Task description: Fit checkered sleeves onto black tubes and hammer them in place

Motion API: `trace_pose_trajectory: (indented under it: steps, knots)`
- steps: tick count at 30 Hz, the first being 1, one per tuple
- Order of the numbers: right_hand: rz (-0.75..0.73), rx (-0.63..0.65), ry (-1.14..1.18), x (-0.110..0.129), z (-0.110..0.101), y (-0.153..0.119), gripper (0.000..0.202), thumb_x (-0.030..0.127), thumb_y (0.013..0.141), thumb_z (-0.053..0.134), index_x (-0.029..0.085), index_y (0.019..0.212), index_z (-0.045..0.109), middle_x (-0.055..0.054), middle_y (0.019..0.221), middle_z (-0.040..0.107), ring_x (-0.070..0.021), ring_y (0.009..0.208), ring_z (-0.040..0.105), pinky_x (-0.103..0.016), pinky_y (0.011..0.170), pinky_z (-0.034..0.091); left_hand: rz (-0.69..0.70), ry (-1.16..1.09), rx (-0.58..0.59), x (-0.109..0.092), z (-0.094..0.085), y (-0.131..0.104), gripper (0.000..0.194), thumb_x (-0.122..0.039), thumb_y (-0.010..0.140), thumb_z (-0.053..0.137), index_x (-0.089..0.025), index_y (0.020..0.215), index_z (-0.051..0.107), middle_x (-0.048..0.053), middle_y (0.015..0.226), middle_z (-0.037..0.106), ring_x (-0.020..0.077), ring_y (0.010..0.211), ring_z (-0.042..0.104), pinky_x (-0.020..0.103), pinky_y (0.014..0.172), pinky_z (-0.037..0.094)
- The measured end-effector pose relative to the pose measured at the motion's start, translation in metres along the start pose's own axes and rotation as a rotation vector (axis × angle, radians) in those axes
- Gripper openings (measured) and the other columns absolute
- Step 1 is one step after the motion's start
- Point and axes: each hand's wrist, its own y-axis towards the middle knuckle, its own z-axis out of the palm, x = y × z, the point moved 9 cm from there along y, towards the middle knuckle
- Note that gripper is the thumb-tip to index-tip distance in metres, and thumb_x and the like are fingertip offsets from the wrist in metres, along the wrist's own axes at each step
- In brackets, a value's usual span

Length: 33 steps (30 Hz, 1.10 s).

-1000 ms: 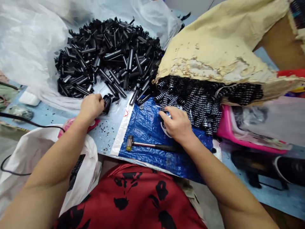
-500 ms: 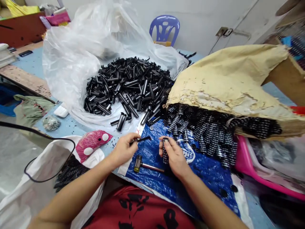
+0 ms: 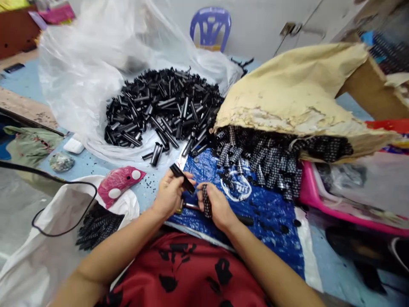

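My left hand [image 3: 168, 194] is closed on a smooth black plastic strip [image 3: 182, 179], held at a slant with its broad face showing. Close beside it, my right hand [image 3: 219, 207] grips a black piece with rows of white dots [image 3: 207, 201], roughly upright between thumb and fingers. The two pieces are near each other but apart. Beneath both hands a small hammer [image 3: 245, 220] lies on the blue plastic sheet [image 3: 268, 243], its middle partly hidden. Beyond my left hand is a heap of smooth black pieces [image 3: 166, 104]; a heap of dotted pieces [image 3: 271, 164] spreads past my right.
Clear plastic sheeting [image 3: 79, 72] surrounds the smooth pieces. A torn yellowish sack [image 3: 287, 94] covers part of the dotted heap. On the left are a pink pouch [image 3: 116, 183] and a white bag [image 3: 41, 256] containing dotted pieces. A pink tub [image 3: 313, 196] stands right; a cable [image 3: 64, 181] crosses left.
My hands have come closer together, now over the hammer. The strip in my left hand has turned from edge-on to broadside. The whole view has shifted slightly.
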Motion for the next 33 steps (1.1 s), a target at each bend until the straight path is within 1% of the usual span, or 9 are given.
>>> trace_pose_trajectory:
  steps: [4,7,12,16,20,22,25,29,33]
  knots:
    - [0.099,-0.036,0.203,-0.002,-0.004,-0.005,0.065,0.081,0.083,0.064,0.017,0.097,0.059,0.004,0.069,0.05,-0.0066,0.048,0.042,-0.022,0.045,0.035,-0.142,0.122,0.139,0.007,0.007,-0.004,0.037,-0.032,0.078,0.07,-0.019,0.108,0.052,-0.001,0.078,0.07,0.0094,0.047,0.055,0.021,0.048,0.04]
    - [0.052,-0.069,0.223,0.005,-0.006,-0.008,0.064,0.081,0.086,0.062,0.019,0.105,0.059,0.008,0.061,0.043,-0.0061,0.041,0.032,-0.022,0.04,0.027,-0.235,0.23,0.28,0.024,0.019,-0.014,0.036,-0.046,0.088,0.07,-0.017,0.102,0.054,-0.001,0.069,0.066,0.0072,0.039,0.047,0.019,0.041,0.029]
    - [-0.026,-0.178,0.309,0.013,-0.013,-0.01,0.061,0.078,0.088,0.062,0.021,0.107,0.06,0.007,0.061,0.045,-0.0068,0.044,0.037,-0.022,0.043,0.032,-0.015,0.37,0.299,0.024,0.032,-0.023,0.037,-0.049,0.095,0.07,-0.015,0.088,0.057,0.0,0.071,0.065,0.0044,0.046,0.05,0.017,0.046,0.038]
    - [-0.136,-0.28,0.245,0.026,-0.019,-0.01,0.063,0.081,0.09,0.056,0.02,0.103,0.063,0.007,0.059,0.045,-0.0074,0.044,0.038,-0.023,0.044,0.032,0.131,0.38,0.413,0.022,0.049,-0.032,0.023,-0.036,0.094,0.073,-0.015,0.096,0.063,0.003,0.083,0.072,0.0123,0.072,0.07,0.023,0.07,0.058]
    - [-0.178,-0.284,0.233,0.033,-0.021,-0.009,0.059,0.078,0.094,0.052,0.022,0.108,0.065,0.007,0.059,0.043,-0.0074,0.043,0.036,-0.023,0.044,0.032,0.274,0.538,0.36,0.014,0.049,-0.032,0.023,-0.035,0.093,0.074,-0.015,0.09,0.064,0.002,0.077,0.067,0.0105,0.067,0.063,0.022,0.064,0.053]
    - [-0.213,-0.331,0.251,0.033,-0.026,-0.011,0.052,0.073,0.095,0.057,0.022,0.104,0.067,0.004,0.069,0.054,-0.0084,0.053,0.048,-0.024,0.052,0.043,0.299,0.587,0.314,0.013,0.046,-0.028,0.027,-0.036,0.088,0.08,-0.014,0.093,0.065,0.002,0.081,0.067,0.011,0.071,0.062,0.022,0.066,0.052]
    - [-0.283,-0.372,0.195,0.034,-0.029,-0.013,0.045,0.065,0.096,0.06,0.022,0.103,0.071,-0.003,0.1,0.068,-0.0144,0.084,0.065,-0.029,0.076,0.055,0.278,0.542,0.319,0.016,0.047,-0.023,0.043,-0.036,0.084,0.083,-0.015,0.118,0.064,0.003,0.091,0.069,0.0133,0.08,0.064,0.026,0.077,0.054]
    - [-0.403,-0.348,0.019,0.039,-0.021,-0.015,0.041,0.057,0.102,0.054,0.021,0.107,0.073,-0.008,0.122,0.068,-0.0208,0.113,0.065,-0.041,0.105,0.052,0.281,0.551,0.379,0.017,0.052,-0.022,0.03,-0.036,0.09,0.076,-0.014,0.109,0.067,0.003,0.09,0.067,0.0129,0.081,0.061,0.025,0.078,0.052]
    - [-0.46,-0.288,-0.11,0.043,-0.017,-0.017,0.044,0.055,0.107,0.045,0.02,0.117,0.07,-0.011,0.128,0.067,-0.0236,0.127,0.063,-0.047,0.117,0.046,0.294,0.589,0.379,0.012,0.05,-0.025,0.025,-0.036,0.09,0.076,-0.013,0.1,0.07,0.002,0.085,0.066,0.0115,0.076,0.056,0.023,0.071,0.047]
